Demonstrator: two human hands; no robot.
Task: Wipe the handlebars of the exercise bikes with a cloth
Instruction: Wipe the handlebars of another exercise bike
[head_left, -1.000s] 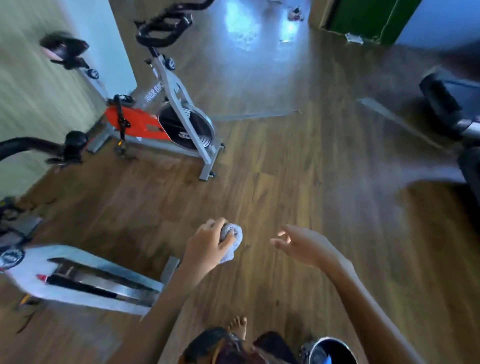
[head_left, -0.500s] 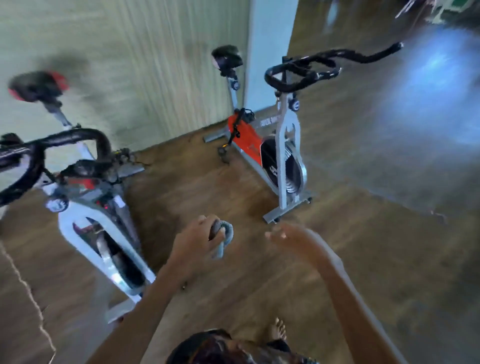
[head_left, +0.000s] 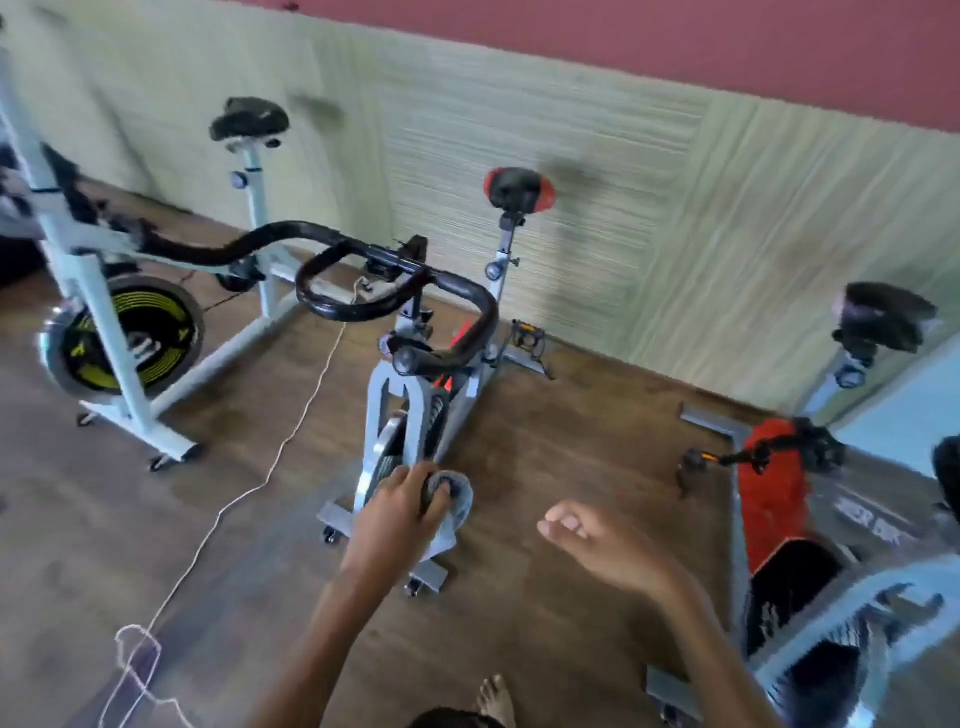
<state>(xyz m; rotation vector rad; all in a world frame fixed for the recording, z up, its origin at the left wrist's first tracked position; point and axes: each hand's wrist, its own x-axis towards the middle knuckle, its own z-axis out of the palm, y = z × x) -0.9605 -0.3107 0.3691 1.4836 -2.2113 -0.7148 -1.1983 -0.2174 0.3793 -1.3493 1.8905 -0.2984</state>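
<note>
Here everything is motion-blurred. The orange bike (head_left: 774, 493) right of the middle bike (head_left: 400, 410) is cut off by the frame edge. Bare wooden floor (head_left: 561, 441) lies before the middle bike, with a white cord (head_left: 291, 436) trailing on its left. The left hand (head_left: 402, 501) grips a balled grey cloth (head_left: 460, 501), in view over that bike's base and apart from its black handlebars (head_left: 395, 306). The right hand (head_left: 597, 545) beside it is loosely curled, holding nothing.
</note>
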